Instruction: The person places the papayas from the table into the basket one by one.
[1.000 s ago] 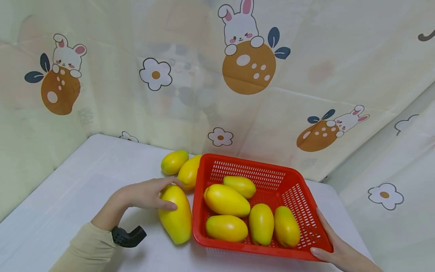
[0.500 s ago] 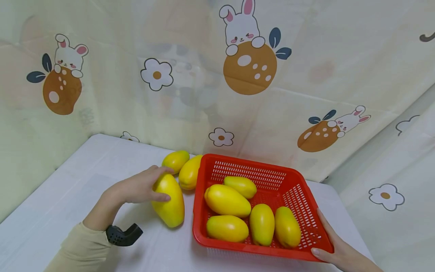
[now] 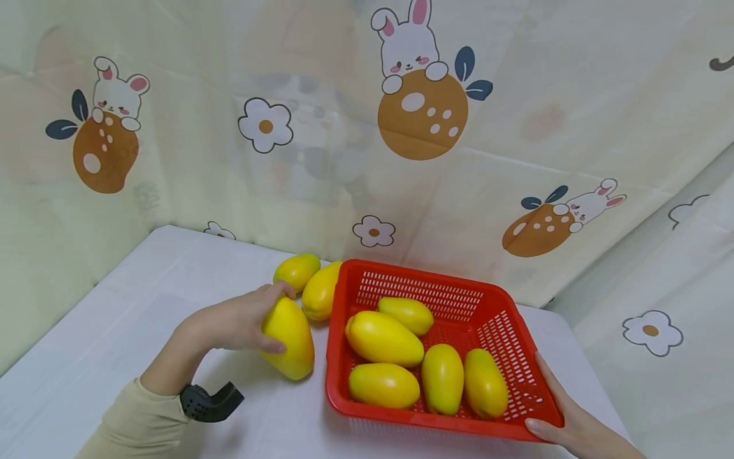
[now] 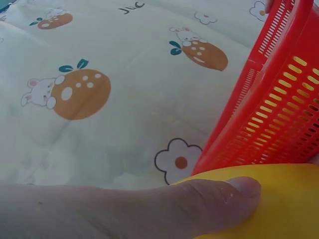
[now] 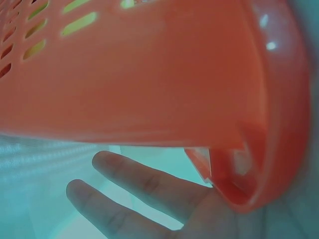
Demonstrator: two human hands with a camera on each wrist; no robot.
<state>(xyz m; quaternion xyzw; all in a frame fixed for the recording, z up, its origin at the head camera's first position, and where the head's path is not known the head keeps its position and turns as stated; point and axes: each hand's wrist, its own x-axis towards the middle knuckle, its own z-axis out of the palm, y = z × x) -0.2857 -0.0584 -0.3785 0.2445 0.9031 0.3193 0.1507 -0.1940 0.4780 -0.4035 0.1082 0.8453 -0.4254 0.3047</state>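
On the white table (image 3: pixel 143 344), just left of the red basket (image 3: pixel 335 357): holding a large yellow fruit (image 3: pixel 294 344) in left hand (image 3: pixel 243 320), clamped between thumb and fingers toward the far end. Could twist or slip free, from glossy roundness and an unsupported near end. Just beyond, two loose yellow fruits (image 3: pixel 296 272); could set rolling with a nudge of the fingertips. Might clip the basket's left rim with a low swing rightward. At the near right corner, right hand (image 3: pixel 573 421): thumb over rim, two fingers spread apart beside the wall. Could swivel the basket under a knock, from one-corner bracing.
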